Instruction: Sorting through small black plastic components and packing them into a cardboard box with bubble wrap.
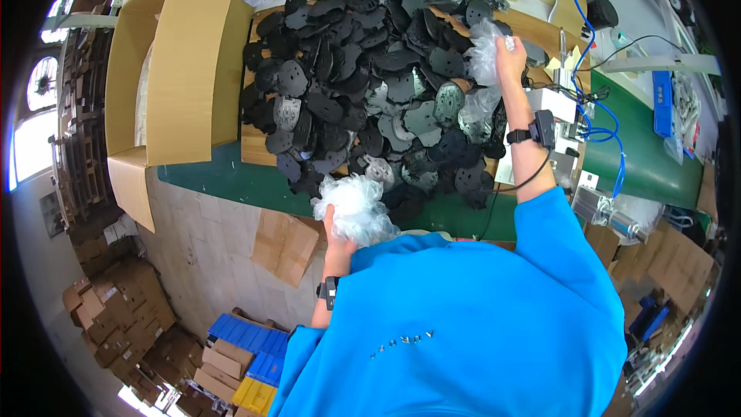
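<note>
A crumpled bundle of clear plastic bags (pixel 356 207) is gripped in my left hand (pixel 336 244), close to my body at the table's near edge. My right hand (pixel 509 62) reaches out to the far right of the pile, its fingers closed on a clear plastic bag (pixel 484 52). Between my hands spreads a large heap of black, rounded, plate-like parts (pixel 332 69) with small holes. A few of them look shiny, and another clear bag (pixel 480 104) lies over the heap's right side. What the far bag contains, if anything, is hard to make out.
An open cardboard box (pixel 189 77) stands left of the heap on the green table (pixel 208 181). Right of my arm are blue coiled tubing (pixel 614 139), a metal cylinder device (pixel 617 220) and a blue tray (pixel 662 104). Flattened cardboard (pixel 284 247) lies on the floor.
</note>
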{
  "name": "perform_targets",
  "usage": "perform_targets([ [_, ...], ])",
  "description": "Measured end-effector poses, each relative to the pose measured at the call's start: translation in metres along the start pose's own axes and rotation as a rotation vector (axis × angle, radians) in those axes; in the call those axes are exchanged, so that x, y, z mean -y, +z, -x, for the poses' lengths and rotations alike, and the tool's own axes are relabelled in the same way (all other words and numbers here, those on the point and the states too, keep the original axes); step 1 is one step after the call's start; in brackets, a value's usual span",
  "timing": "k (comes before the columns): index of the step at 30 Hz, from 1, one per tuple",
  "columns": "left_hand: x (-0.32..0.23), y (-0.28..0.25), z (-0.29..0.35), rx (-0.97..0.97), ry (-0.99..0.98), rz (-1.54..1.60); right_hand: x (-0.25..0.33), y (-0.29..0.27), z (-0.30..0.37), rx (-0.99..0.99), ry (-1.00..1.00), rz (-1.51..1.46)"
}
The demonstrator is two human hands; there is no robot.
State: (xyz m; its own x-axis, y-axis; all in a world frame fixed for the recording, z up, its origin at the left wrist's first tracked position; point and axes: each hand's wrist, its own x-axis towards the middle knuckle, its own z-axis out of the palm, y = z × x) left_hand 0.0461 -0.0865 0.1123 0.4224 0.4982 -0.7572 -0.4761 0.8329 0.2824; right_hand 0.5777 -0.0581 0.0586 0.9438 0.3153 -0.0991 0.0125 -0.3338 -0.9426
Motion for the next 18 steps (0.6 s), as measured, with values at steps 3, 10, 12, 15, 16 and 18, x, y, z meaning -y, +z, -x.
perform_targets([
  [3,-0.006,-0.003,0.001,-0.008,0.046,-0.029,0.011,-0.024,0.034,-0.058,-0.078,0.16],
  [10,-0.009,-0.013,0.007,-0.002,0.03,-0.005,-0.004,-0.066,0.124,0.322,-0.128,0.691],
  [12,-0.009,-0.014,0.008,0.016,0.023,-0.004,-0.015,-0.064,0.134,0.399,-0.091,0.845],
  [15,-0.01,-0.015,0.01,0.084,0.061,-0.074,-0.015,-0.061,0.143,0.344,-0.025,1.02],
  [16,-0.01,-0.018,0.012,0.077,0.055,-0.043,-0.014,-0.061,0.143,0.283,-0.068,0.956],
  [18,-0.01,-0.023,0.016,0.066,0.035,0.02,-0.013,-0.062,0.142,0.157,-0.146,0.83],
])
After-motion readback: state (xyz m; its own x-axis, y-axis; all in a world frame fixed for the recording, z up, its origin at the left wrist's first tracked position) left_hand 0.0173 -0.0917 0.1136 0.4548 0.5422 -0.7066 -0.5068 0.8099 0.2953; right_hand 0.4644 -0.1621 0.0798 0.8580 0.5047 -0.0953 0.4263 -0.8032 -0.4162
